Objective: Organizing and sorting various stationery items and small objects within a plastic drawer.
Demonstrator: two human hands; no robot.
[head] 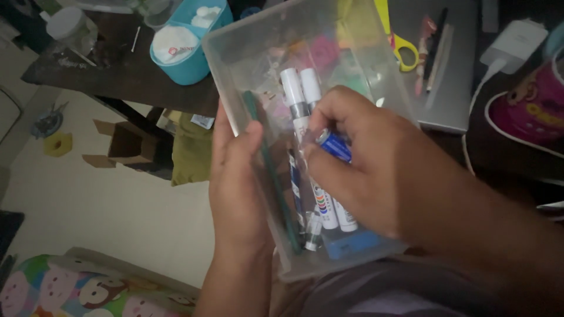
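Observation:
My left hand (235, 176) grips the left wall of a clear plastic box (247, 53), with the thumb hooked over its rim. My right hand (358, 158) reaches into the box and pinches a small blue object (336, 145) wrapped in clear film. Two white markers (296, 94) lie lengthwise in the box, partly under my right hand. A dark green pencil (273, 176) lies along the left side, and a blue eraser-like block (352, 242) sits at the near end. Pink and green bits show blurred at the far end.
A dark table (123, 76) carries a teal round container (182, 50). Yellow-handled scissors (405, 50) and pens (432, 47) lie on a grey surface at the top right. A white charger (517, 38) and a pink mug (531, 108) are at the right. A cardboard box (126, 144) sits on the floor.

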